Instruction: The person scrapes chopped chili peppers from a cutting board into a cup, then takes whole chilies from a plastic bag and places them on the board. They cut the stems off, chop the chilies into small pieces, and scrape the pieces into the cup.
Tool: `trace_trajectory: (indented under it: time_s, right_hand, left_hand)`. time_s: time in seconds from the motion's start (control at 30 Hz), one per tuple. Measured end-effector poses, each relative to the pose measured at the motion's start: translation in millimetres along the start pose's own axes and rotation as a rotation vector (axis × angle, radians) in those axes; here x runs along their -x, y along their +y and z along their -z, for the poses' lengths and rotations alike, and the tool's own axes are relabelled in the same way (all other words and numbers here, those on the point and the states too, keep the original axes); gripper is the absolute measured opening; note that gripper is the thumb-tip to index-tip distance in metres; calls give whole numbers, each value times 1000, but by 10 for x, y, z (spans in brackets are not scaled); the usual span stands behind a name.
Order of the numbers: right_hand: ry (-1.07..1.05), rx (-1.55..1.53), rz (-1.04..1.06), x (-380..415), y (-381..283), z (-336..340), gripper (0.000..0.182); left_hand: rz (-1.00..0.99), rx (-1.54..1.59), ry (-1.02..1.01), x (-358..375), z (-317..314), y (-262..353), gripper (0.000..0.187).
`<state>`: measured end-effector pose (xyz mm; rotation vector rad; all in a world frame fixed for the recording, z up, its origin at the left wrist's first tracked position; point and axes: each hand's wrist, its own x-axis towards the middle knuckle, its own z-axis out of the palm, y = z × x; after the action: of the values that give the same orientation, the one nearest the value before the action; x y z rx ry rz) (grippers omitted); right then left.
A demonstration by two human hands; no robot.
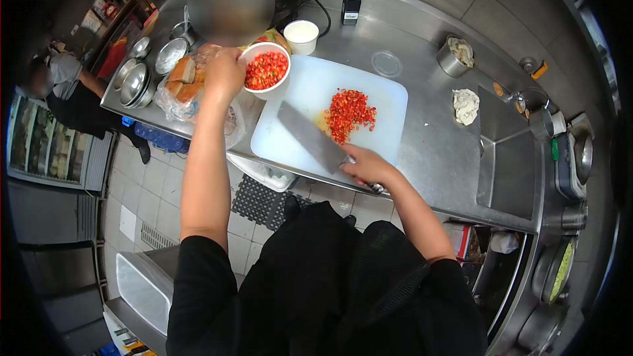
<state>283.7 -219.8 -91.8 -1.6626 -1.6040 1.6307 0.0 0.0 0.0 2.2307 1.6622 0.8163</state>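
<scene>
My left hand (224, 74) grips the rim of a white bowl (285, 78) at the board's upper left corner. Chopped red chilies (266, 70) with a few green bits lie inside it. In my right hand (366, 165) is a cleaver (310, 137), its wide blade flat over the white cutting board (283, 133) and pointing to the left. A loose pile of chopped red chilies (349, 113) rests on the board, just beyond the blade. Some yellowish juice shows at the pile's left edge.
Bread rolls (186, 79) in plastic and several metal bowls (134, 83) stand at left. A white tub (301, 37), clear lid (386, 63) and black power adapter (351, 9) are behind the board. A crumpled cloth (465, 107) lies beside the sink (508, 165). A co-worker (72, 92) stands far left.
</scene>
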Motion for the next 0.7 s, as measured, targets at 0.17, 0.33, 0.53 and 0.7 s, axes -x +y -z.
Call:
trace_trajectory:
  time_s: [0.17,0.33,0.53,0.7]
  right_hand:
    - [179,-30,-134,238,88,266,41]
    - [321,33,-127,429,236,393,41]
    - [487,-151,-83,804,365,431,40]
    - [663,394,-129,886,392,627,40]
  left_hand:
    - [66,29,-169,275,-491,-104,26]
    - [93,-23,-255,424,-924,-295,28]
    - [84,201,-7,633,-743,110,32]
    - [-208,433,-19,933,-1232,958,33]
